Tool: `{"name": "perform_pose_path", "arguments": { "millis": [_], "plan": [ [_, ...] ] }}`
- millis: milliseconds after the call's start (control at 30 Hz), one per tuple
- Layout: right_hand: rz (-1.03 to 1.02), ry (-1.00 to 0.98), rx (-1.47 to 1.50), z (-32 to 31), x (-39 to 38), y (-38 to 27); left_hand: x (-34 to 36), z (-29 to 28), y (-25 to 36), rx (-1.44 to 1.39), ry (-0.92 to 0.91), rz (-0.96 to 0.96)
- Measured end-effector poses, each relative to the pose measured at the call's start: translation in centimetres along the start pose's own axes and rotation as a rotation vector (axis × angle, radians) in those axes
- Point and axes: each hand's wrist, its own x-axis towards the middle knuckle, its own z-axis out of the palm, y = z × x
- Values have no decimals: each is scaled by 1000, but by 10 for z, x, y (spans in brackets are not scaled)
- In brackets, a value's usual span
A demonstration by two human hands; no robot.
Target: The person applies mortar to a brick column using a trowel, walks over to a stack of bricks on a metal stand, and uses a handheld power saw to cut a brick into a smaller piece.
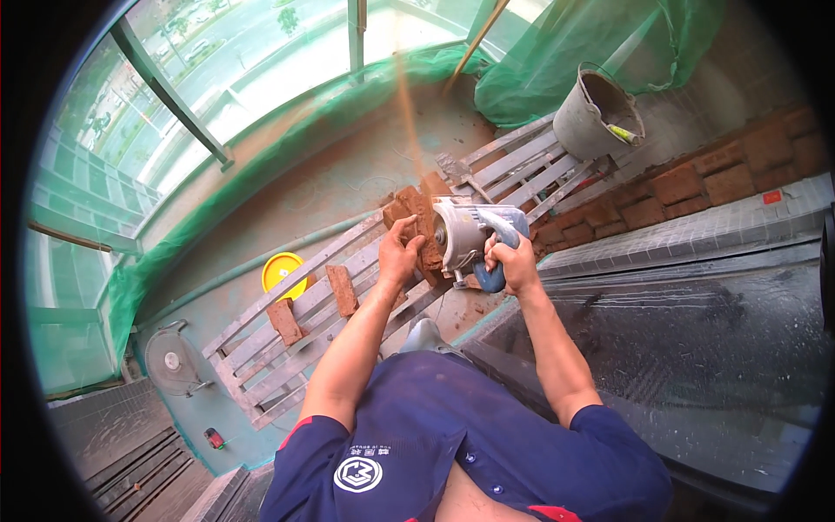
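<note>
My right hand [515, 261] is closed around the blue-grey handle of a circular saw [463, 233] with a silver guard. The saw sits against a reddish-brown brick [416, 217], and its blade is mostly hidden. A streak of orange dust [406, 113] shoots up and away from it. My left hand [398, 254] presses against the near side of the brick, fingers curled on it, just left of the saw. Beneath lies a grey slatted wooden pallet [248, 335]. Two loose bricks, one upper [343, 291] and one lower [284, 322], rest on it left of my forearm.
A grey bucket [576, 126] stands on the pallet's far right end. Beyond the pallet lies a yellow round lid [277, 268]; a fan [174, 361] stands left. Stacked bricks [678, 184] line the right, beside a dark glass panel [678, 348]. Green netting [574, 65] hangs along the railing.
</note>
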Motion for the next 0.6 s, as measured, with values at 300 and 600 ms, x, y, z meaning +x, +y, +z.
{"name": "perform_pose_path", "arguments": {
  "millis": [300,600],
  "plan": [
    [-9,49,13,2,-21,8,-1,-1,10,-23,-37,-36],
    [-50,92,-9,5,-36,16,1,-2,13,44,-70,-12]
  ]
}}
